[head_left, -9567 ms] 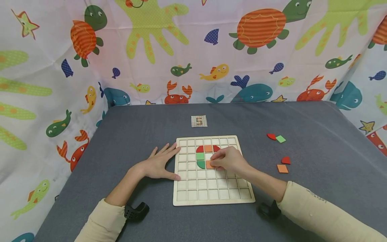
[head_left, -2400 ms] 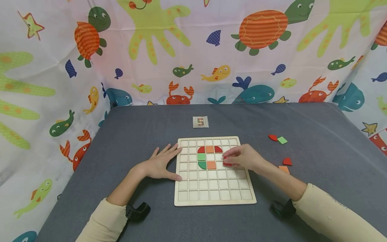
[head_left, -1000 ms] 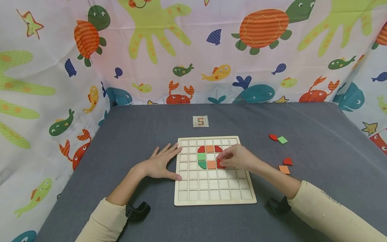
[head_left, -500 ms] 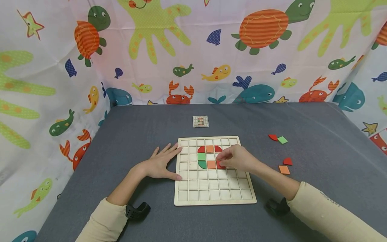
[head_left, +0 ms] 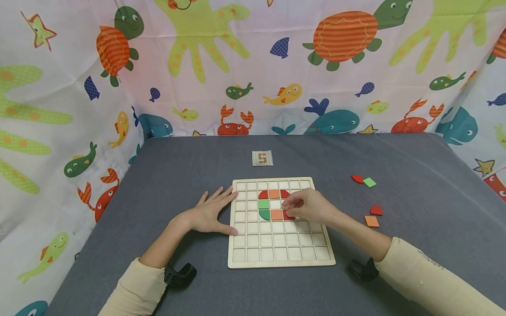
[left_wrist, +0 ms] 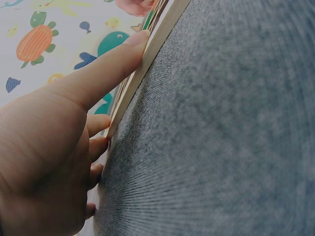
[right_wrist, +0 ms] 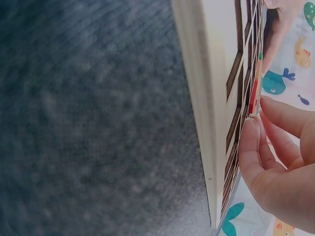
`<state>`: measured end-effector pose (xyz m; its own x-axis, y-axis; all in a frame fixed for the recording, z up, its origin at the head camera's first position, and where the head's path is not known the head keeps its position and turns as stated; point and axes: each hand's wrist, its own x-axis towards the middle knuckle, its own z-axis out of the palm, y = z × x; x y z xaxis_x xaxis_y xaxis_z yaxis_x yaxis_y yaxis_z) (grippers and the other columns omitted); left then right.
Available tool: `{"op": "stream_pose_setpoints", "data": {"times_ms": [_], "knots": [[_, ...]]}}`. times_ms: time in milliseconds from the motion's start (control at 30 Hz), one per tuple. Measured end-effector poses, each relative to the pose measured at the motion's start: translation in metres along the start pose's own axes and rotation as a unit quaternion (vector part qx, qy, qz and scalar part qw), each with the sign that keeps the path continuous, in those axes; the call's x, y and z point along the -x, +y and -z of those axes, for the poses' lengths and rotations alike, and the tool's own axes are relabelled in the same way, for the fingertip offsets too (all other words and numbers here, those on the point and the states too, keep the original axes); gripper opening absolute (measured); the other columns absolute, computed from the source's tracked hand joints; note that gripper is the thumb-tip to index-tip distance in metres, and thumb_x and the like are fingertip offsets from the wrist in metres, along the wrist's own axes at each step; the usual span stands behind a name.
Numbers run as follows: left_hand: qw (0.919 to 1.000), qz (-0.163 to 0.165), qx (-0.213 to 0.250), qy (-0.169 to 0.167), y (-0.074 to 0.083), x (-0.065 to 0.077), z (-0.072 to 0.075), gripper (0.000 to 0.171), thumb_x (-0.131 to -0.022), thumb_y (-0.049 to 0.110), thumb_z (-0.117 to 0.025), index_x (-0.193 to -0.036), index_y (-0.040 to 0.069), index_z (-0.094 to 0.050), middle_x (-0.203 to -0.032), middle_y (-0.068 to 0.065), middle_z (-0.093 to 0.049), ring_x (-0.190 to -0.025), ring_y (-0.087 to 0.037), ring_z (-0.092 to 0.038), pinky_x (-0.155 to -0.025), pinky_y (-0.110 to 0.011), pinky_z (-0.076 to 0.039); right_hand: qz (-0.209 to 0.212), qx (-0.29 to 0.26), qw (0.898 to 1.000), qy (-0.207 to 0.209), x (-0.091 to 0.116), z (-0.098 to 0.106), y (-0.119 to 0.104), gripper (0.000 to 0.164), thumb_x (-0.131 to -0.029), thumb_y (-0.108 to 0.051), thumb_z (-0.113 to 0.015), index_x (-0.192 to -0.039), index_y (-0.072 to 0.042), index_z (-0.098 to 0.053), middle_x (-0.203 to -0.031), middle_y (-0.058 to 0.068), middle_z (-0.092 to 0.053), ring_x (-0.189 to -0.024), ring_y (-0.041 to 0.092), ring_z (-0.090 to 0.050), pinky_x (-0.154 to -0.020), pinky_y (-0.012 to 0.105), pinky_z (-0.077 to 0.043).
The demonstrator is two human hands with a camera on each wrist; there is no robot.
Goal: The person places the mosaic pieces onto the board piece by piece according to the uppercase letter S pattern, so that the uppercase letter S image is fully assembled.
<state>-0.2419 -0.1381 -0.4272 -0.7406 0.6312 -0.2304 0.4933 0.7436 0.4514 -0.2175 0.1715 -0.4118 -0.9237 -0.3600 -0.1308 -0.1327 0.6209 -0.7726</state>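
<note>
A pale wooden grid board (head_left: pixel 280 253) lies on the grey table. My left hand (head_left: pixel 211 215) rests at its left edge with fingers spread, thumb and fingertips touching the rim. My right hand (head_left: pixel 310 206) pinches a red tile (head_left: pixel 287 216), partly covered by the fingers, in the cell right of an orange tile (head_left: pixel 276 214). In the right wrist view, thumb and fingertips (right_wrist: pixel 251 129) meet at the red tile (right_wrist: pixel 253 101). Left of the orange tile is a dark green quarter-round tile (head_left: pixel 264 215). Above it sit a light green tile (head_left: pixel 263 204), a red tile (head_left: pixel 263 194) and another orange tile (head_left: pixel 274 194).
A small picture card (head_left: pixel 262 158) with an S-like figure lies behind the board. To the right are a loose red quarter-round tile (head_left: pixel 357 179), a light green square (head_left: pixel 369 182), another red tile (head_left: pixel 376 210) and an orange square (head_left: pixel 371 221). A patterned cloth (head_left: pixel 253 57) hangs behind.
Earlier my right hand was at the lower orange tile. It then brought a red tile over the board and moved it left into the cell beside the orange one. My left hand stays put.
</note>
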Motion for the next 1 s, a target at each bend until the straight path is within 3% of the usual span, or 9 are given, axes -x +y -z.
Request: {"op": "stream_pose_setpoints", "data": {"times_ms": [133, 267, 400, 700, 1000], "knots": [[1.0000, -0.003, -0.002, 0.002, 0.000, 0.000, 0.000, 0.109, -0.075, 0.063, -0.070, -0.155, 0.014, -0.015, -0.159, -0.007, -0.006, -0.144, -0.032, 0.001, -0.106, -0.062, 0.005, -0.013, -0.034, 0.999, -0.010, 0.000, 0.003, 0.002, 0.015, -0.088, -0.010, -0.069, -0.101, -0.004, -0.072, -0.089, 0.001, -0.068, -0.073, 0.016, -0.059, -0.066, 0.031, -0.049], [1.0000, -0.005, -0.002, 0.002, 0.000, 0.000, 0.000, 0.109, -0.075, 0.063, -0.070, -0.155, 0.014, -0.015, -0.159, -0.007, -0.006, -0.143, -0.032, 0.001, -0.106, -0.062, 0.005, -0.053, -0.091, 0.994, -0.025, -0.001, 0.009, 0.009, 0.022, -0.091, -0.017, -0.066, -0.109, -0.004, -0.069, -0.089, 0.005, -0.065, -0.073, 0.020, -0.058, -0.068, 0.032, -0.048], [1.0000, -0.006, -0.002, 0.001, 0.000, 0.000, 0.000, 0.109, -0.075, 0.063, -0.070, -0.155, 0.014, -0.014, -0.159, -0.007, -0.006, -0.144, -0.032, 0.001, -0.106, -0.062, 0.005, -0.086, -0.130, 0.987, -0.036, 0.002, 0.019, 0.014, 0.031, -0.093, -0.023, -0.065, -0.117, -0.005, -0.066, -0.097, 0.006, -0.066, -0.085, 0.022, -0.059, -0.076, 0.033, -0.050], [1.0000, -0.002, 0.000, 0.000, 0.000, 0.000, 0.000, 0.109, -0.075, 0.063, -0.070, -0.155, 0.014, -0.014, -0.159, -0.007, -0.006, -0.144, -0.032, 0.001, -0.106, -0.062, 0.005, -0.104, -0.243, 0.962, -0.066, 0.014, 0.051, 0.027, 0.048, -0.097, -0.024, -0.059, -0.134, 0.004, -0.050, -0.103, 0.014, -0.058, -0.090, 0.021, -0.053, -0.081, 0.028, -0.049], [1.0000, 0.000, 0.003, -0.002, 0.000, 0.000, 0.000, 0.108, -0.075, 0.062, -0.070, -0.155, 0.014, -0.014, -0.159, -0.006, -0.006, -0.144, -0.031, 0.001, -0.106, -0.061, 0.006, -0.107, -0.274, 0.955, -0.041, 0.028, 0.081, 0.041, 0.054, -0.100, -0.023, -0.053, -0.141, 0.008, -0.039, -0.113, 0.018, -0.056, -0.094, 0.022, -0.055, -0.082, 0.027, -0.050]]}}
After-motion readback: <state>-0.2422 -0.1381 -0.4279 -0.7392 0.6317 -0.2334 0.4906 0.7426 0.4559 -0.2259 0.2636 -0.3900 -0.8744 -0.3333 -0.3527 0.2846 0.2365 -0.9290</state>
